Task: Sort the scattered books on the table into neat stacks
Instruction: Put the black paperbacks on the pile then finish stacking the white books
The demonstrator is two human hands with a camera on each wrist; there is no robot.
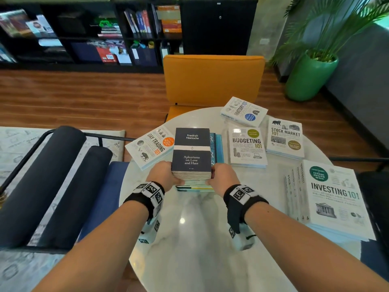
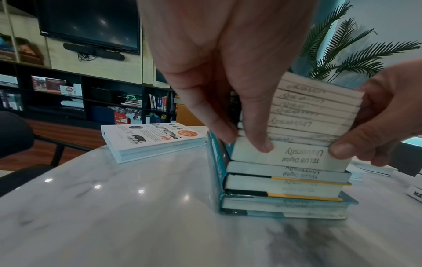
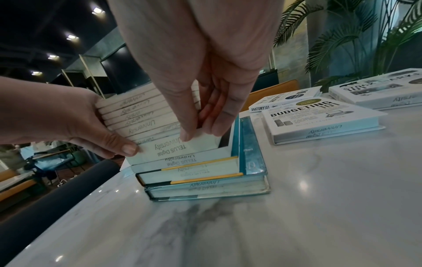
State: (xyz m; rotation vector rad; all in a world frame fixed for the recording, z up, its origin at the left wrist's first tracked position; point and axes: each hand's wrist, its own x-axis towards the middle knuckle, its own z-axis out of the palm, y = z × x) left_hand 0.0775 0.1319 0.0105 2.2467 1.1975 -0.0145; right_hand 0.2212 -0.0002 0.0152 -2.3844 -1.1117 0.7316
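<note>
Fingers of the left hand [image 1: 163, 172] and right hand [image 1: 221, 175] lie behind the bundle of thin paperbacks [image 1: 191, 152] in the head view; the wrist views show thumbs and fingers curled round its two sides, gripping it. The bundle sits atop a stack of larger books [image 2: 285, 189] at the middle of the glossy marbled round table [image 1: 189, 239]. Top cover, dark navy: "Friedrich Nietzsche, Aphorisms on Love and Hate". Page edges are stamped "TELUS Digital University" (lower stamps smeared, partly unreadable). White books lie around: DAY TRADING 101 [image 1: 150, 146], BUDGETING 101 [image 1: 247, 146], STOCK MARKET 101 [image 1: 285, 138], ANATOMY 101 [image 1: 243, 111], INVESTING 101 [image 1: 334, 197], whose lower corner is cut off.
</note>
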